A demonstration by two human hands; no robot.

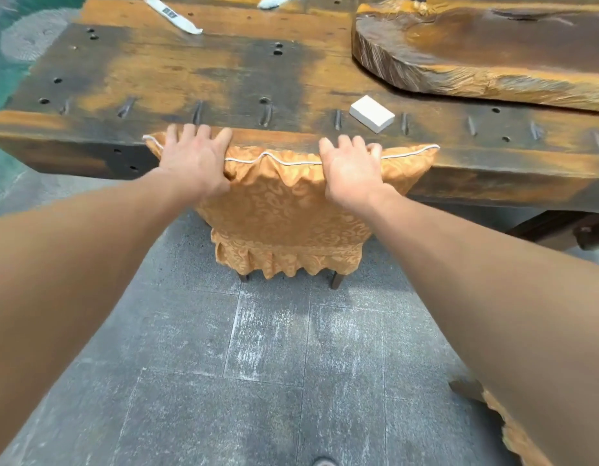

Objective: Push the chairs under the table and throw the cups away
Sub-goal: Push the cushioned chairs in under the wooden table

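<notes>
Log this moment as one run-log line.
step: chair push | left hand: on chair backrest top | right hand: same | chair: at table edge

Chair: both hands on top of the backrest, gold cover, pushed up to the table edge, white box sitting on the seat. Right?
Not quite. The head view shows the white box on the table, not on the seat. The rest holds: left hand and right hand grip the backrest of the gold-covered chair at the table edge.

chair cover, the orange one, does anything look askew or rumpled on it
Yes. The orange patterned fabric chair cover is rumpled along its top: the white piping dips and bunches between the left hand and right hand, which press on the chair back at the dark wooden table edge. No tears show.
</notes>
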